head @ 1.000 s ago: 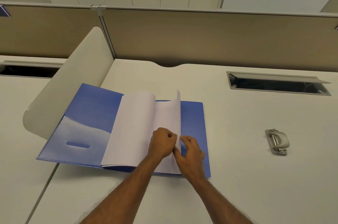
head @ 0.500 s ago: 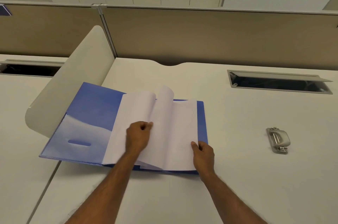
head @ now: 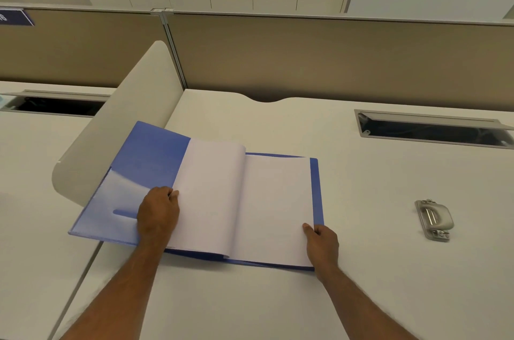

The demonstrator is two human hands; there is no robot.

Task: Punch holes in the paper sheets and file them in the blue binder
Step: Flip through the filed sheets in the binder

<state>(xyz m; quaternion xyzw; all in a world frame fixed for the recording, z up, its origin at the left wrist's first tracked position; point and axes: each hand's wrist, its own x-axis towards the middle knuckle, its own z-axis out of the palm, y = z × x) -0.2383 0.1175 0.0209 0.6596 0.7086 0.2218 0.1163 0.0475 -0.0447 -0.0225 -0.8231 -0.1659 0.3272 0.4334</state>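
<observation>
Blue binder [head: 150, 161] lies open between both hands. Left hand [head: 158, 211] pinches the turned paper sheets [head: 208, 195] at their outer edge, likely to hold them flat. Right hand [head: 322, 245] grips the lower right corner, steadying the binder. Hole punch [head: 434, 218] sits well right, untouched.

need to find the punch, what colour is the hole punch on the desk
Silver-grey metal; the hole punch lies right of the blue binder, clearest in the head view.
</observation>
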